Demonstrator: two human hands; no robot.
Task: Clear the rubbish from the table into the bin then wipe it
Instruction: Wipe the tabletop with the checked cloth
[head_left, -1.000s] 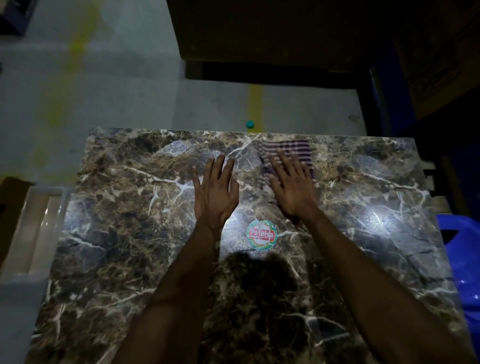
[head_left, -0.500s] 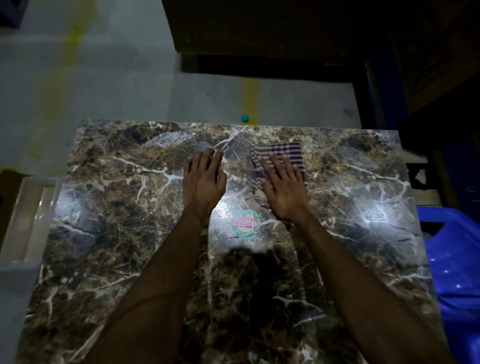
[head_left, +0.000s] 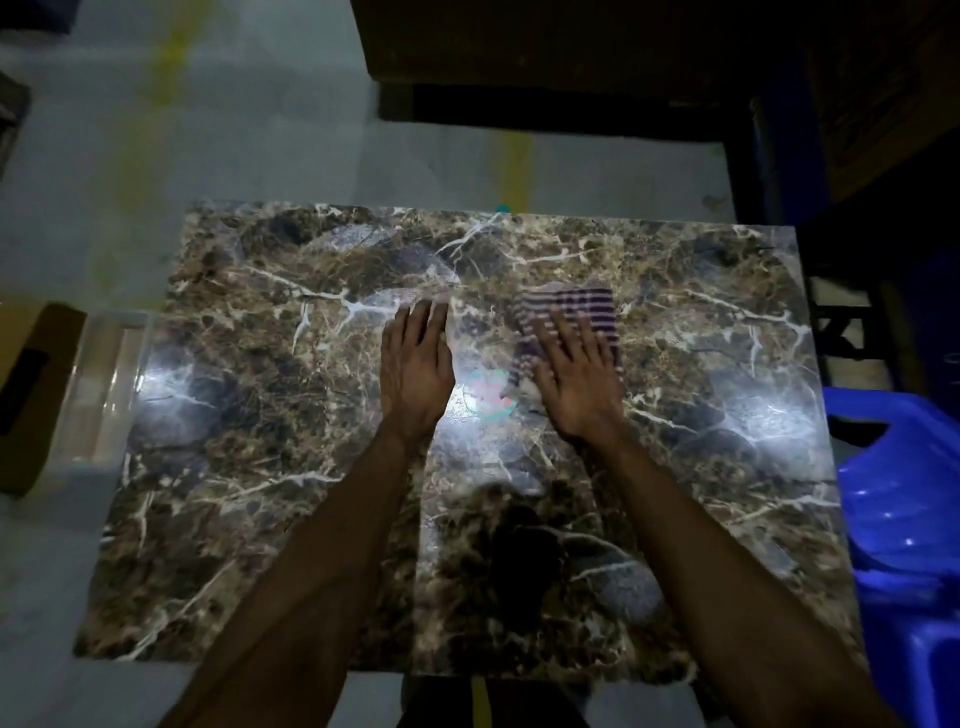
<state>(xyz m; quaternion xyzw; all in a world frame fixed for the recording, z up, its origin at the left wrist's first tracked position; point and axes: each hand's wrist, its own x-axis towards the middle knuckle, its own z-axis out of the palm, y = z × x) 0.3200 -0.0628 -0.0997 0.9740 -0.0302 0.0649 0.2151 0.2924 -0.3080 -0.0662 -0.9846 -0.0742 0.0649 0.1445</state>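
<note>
In the head view, we press our right hand (head_left: 574, 382) flat, fingers straight, on the striped cloth (head_left: 569, 322), which lies just right of the round sticker (head_left: 488, 397) at the middle of the marble table (head_left: 260, 467), while our left hand (head_left: 415, 371) rests open and empty just left of that sticker. We judge the cloth soft, light and apt to bunch, so a spread palm over its middle suits it. Against 1 second ago, both hands and cloth have drawn nearer the sticker.
</note>
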